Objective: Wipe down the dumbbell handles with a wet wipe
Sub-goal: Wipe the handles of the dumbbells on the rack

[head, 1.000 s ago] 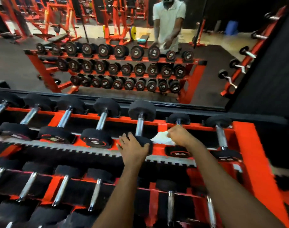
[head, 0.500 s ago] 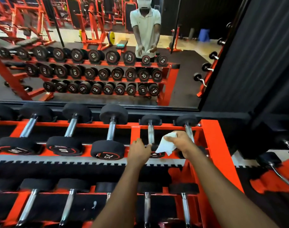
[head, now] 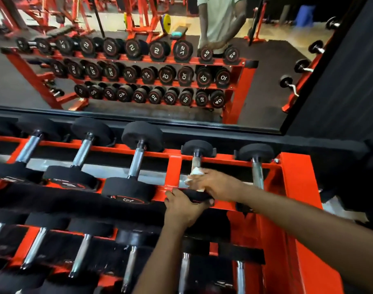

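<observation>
1. Two bare hands are on one small dumbbell [head: 197, 147], the second from the right end of the top shelf of the orange rack [head: 295, 187].
2. The left hand [head: 182, 209] grasps the dumbbell's near black head. Its fingers curl over the top edge and its thumb hooks round the right end.
3. Just beyond the left fingers, the right hand [head: 217, 185] is clasped round the chrome handle [head: 196, 161], with the wet wipe [head: 195, 171] bunched inside its grasp.
4. White wipe pokes out past the right fingertips, lying against the handle. A small corner of it also shows under the right palm, just above the left thumb.
5. Past the right fingertips, a short bare stretch of handle runs to the far head, which sits at the rack's back rail.
6. Right of the right-hand knuckles stands the last dumbbell in the row [head: 256, 153], near them but apart. Left of both sets of fingers lies a larger dumbbell [head: 136, 160].
7. Below the left wrist runs a lower shelf of more dumbbells [head: 130, 266].
8. Well beyond all the fingers, a wall mirror [head: 138, 107] reflects the rack and the person's torso.
</observation>
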`<state>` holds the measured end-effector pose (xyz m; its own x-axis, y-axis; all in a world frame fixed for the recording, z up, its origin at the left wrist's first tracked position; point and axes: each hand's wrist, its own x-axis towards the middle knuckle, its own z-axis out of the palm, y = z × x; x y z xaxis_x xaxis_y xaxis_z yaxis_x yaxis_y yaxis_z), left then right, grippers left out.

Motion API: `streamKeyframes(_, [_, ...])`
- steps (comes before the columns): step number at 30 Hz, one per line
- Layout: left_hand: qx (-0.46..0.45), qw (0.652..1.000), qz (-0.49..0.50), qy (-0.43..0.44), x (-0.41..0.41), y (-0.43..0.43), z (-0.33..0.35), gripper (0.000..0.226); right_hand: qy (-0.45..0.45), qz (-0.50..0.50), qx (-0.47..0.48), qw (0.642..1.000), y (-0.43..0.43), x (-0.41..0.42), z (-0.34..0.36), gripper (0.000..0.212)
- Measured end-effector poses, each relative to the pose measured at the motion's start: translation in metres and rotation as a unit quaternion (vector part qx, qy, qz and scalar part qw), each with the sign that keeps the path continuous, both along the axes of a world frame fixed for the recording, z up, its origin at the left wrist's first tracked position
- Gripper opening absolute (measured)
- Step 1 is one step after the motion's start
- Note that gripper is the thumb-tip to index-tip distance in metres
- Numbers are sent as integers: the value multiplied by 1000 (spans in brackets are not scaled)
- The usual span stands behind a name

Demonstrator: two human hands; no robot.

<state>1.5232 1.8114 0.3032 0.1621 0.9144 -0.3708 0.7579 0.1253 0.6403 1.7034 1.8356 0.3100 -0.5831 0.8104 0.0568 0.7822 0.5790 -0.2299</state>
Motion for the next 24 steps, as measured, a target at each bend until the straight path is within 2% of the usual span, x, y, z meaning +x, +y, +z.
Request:
streamKeyframes(4, [10,1000,22,-18,4,-5,0,112,17,-32,62,997,17,13,17,48])
streamKeyframes(6, [6,999,29,-27,4,-7,1,109,-8,42,10,999,11,3,16,42])
streamKeyframes(8, [8,999,30,-28,4,-7,2,107,-55,86,-29,994,11,3,15,49])
streamKeyframes(11, [7,999,26,-20,4,-6,3,106,-32,-34,27,999,38,16,21,59])
streamKeyframes(13, [1,1000,20,-19,3,-6,4,106,-59,-42,38,997,42,4,23,52])
streamKeyframes(15, [-3,1000,19,-21,2,-6,4,102,-124,35,-26,991,31,-15,23,37])
streamKeyframes(16, [-3,1000,19,-18,2,-5,4,101,-133,56,-73,987,26,-19,24,33])
streamKeyframes(17, [-3,1000,15,-12,2,-5,5,101,-124,55,-82,987,28,-19,29,33])
streamKeyframes(21, [-9,1000,6,3,2,-5,8,99,-84,-28,31,996,50,0,31,50])
streamKeyframes(22, [-11,1000,7,3,1,-5,9,99,-96,-18,32,995,46,-4,30,44])
streamKeyframes(24, [-11,1000,10,2,2,-6,9,99,-140,47,-48,988,31,-18,24,27])
